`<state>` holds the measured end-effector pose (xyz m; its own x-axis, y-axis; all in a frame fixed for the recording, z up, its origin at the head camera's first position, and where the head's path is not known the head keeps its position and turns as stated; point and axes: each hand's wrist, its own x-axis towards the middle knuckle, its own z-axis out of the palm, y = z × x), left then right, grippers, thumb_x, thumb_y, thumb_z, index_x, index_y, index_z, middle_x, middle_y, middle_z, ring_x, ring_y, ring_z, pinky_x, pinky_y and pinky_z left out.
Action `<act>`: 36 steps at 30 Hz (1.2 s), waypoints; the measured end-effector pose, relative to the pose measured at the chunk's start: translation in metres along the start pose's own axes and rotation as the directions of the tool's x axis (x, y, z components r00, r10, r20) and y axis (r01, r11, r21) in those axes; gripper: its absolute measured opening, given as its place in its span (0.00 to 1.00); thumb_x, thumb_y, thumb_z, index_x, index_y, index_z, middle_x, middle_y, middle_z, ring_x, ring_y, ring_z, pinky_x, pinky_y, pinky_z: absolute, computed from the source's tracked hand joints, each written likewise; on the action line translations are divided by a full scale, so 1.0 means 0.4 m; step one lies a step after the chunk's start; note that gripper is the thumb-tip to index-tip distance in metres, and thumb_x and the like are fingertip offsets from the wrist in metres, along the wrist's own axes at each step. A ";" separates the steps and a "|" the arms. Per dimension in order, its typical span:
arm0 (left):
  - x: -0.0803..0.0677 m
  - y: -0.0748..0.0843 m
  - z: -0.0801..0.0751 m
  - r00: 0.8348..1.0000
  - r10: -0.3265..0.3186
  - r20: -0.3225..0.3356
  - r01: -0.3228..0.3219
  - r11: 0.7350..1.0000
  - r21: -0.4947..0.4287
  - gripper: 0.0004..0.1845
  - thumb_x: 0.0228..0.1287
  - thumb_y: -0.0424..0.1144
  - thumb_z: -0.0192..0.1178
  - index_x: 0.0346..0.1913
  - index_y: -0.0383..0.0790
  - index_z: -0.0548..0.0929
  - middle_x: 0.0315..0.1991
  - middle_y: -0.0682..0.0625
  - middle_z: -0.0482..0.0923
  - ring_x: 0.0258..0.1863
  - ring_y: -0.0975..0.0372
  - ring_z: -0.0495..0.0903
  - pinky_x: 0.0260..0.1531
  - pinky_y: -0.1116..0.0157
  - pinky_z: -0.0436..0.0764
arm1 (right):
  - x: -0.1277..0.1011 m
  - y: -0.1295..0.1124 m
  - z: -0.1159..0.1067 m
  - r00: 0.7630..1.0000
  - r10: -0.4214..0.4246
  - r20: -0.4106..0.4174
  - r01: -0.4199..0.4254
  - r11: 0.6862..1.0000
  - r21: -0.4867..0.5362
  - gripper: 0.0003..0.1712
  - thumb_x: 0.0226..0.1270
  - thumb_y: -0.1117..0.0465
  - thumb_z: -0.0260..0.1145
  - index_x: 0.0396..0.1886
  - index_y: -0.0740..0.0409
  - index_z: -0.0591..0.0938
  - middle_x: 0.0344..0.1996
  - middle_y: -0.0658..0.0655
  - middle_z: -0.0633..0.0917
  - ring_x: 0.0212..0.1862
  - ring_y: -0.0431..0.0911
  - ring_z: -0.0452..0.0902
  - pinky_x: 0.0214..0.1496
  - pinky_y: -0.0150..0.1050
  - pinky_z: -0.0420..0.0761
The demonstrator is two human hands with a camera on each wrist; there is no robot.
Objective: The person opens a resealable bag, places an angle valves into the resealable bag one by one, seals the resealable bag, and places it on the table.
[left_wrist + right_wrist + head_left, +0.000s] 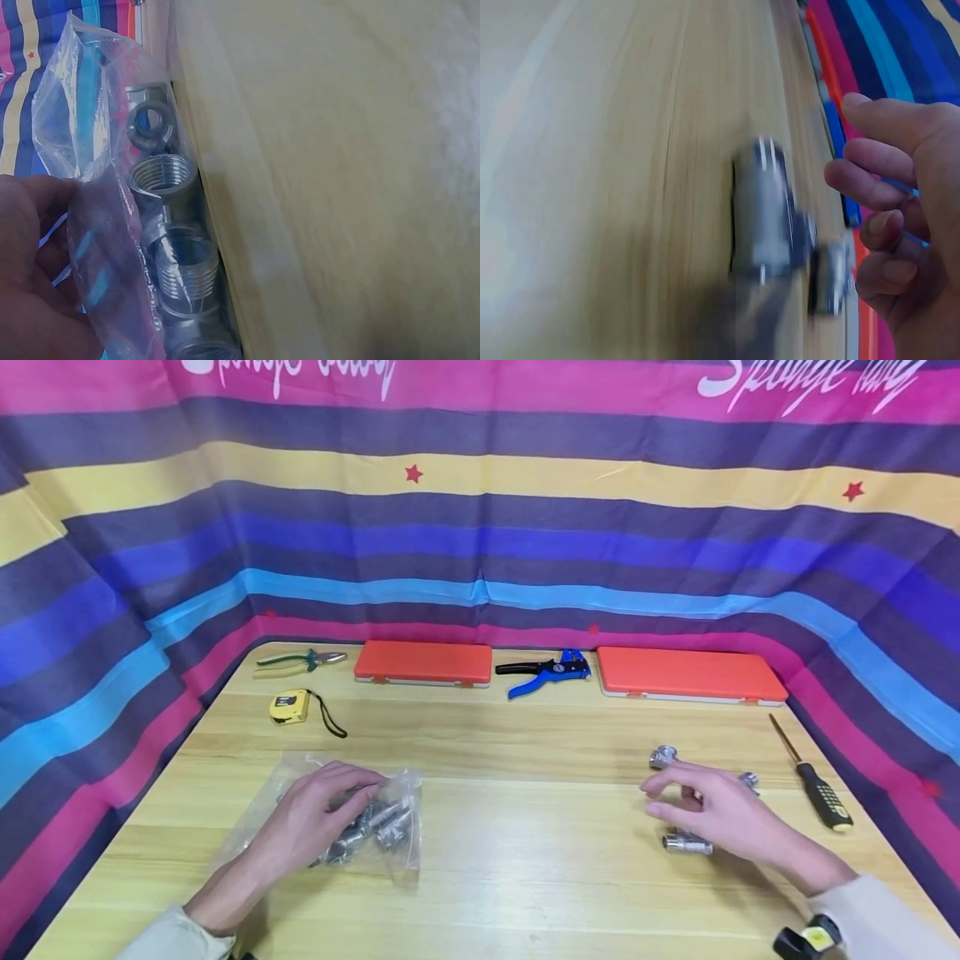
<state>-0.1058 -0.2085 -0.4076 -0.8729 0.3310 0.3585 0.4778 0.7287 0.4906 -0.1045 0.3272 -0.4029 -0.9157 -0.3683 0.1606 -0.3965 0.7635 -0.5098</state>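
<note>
Resting on the clear bag [337, 814] of threaded fittings [163, 176] at the table's [525, 860] left, the left hand [315, 814] pinches its plastic, while the right hand [900, 225] hovers relaxed, holding nothing, above loose fittings [769, 214] that a careless brush might roll away.

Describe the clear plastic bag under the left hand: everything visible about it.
The plastic bag is clear, thin and crumpled, lying flat on the wooden table at front left. It holds several silvery metal pipe fittings with threaded ends. The left hand rests on top, fingers curled over it.
</note>
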 end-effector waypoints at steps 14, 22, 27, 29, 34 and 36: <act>-0.001 0.005 -0.007 0.999 -0.043 0.026 0.043 0.999 -0.002 0.09 0.77 0.39 0.70 0.52 0.58 0.93 0.49 0.65 0.91 0.53 0.64 0.88 0.55 0.51 0.90 | -0.143 0.115 -0.022 1.000 0.011 -0.010 -0.010 0.998 0.054 0.19 0.66 0.59 0.82 0.53 0.35 0.89 0.39 0.38 0.83 0.33 0.34 0.71 0.29 0.31 0.70; 0.004 0.004 -0.008 0.999 -0.034 0.022 0.034 0.999 0.006 0.09 0.77 0.39 0.70 0.52 0.56 0.94 0.49 0.64 0.92 0.52 0.64 0.88 0.54 0.51 0.90 | -0.165 0.137 -0.008 0.999 0.036 -0.014 -0.035 0.994 0.100 0.21 0.65 0.61 0.83 0.53 0.36 0.88 0.34 0.39 0.80 0.31 0.36 0.70 0.28 0.32 0.68; 0.004 0.004 -0.009 0.999 -0.031 0.022 0.031 1.000 0.005 0.09 0.76 0.38 0.70 0.52 0.56 0.93 0.49 0.64 0.92 0.52 0.64 0.88 0.54 0.52 0.90 | -0.161 0.138 -0.003 1.000 0.017 -0.013 -0.015 0.993 0.117 0.18 0.67 0.64 0.81 0.49 0.36 0.89 0.30 0.38 0.78 0.32 0.34 0.71 0.28 0.32 0.69; 0.004 0.005 -0.009 0.999 -0.033 0.027 0.033 0.999 0.005 0.09 0.76 0.38 0.70 0.52 0.56 0.93 0.49 0.64 0.92 0.52 0.64 0.88 0.54 0.52 0.90 | -0.151 0.133 0.002 1.000 0.021 -0.023 -0.018 0.993 0.114 0.17 0.67 0.63 0.81 0.48 0.36 0.89 0.29 0.38 0.78 0.32 0.34 0.72 0.28 0.31 0.69; 0.004 0.008 -0.009 0.999 -0.040 0.033 0.040 0.999 0.000 0.09 0.77 0.38 0.69 0.52 0.57 0.93 0.49 0.64 0.92 0.52 0.64 0.88 0.54 0.52 0.90 | -0.100 0.099 0.019 0.998 0.057 -0.024 -0.054 0.990 0.133 0.13 0.68 0.61 0.80 0.48 0.39 0.89 0.27 0.39 0.78 0.31 0.34 0.71 0.28 0.32 0.70; 0.003 0.009 -0.009 0.999 -0.040 0.032 0.040 0.999 -0.002 0.09 0.77 0.38 0.69 0.52 0.57 0.93 0.49 0.64 0.92 0.52 0.65 0.88 0.54 0.52 0.90 | -0.071 0.074 0.030 0.998 0.067 -0.018 -0.064 0.988 0.141 0.12 0.70 0.59 0.80 0.48 0.40 0.89 0.28 0.39 0.78 0.31 0.34 0.71 0.28 0.32 0.70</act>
<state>-0.1049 -0.2077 -0.4026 -0.8940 0.3207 0.3130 0.4427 0.7399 0.5064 -0.0896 0.3541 -0.4327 -0.9413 -0.3067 0.1411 -0.3240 0.7032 -0.6329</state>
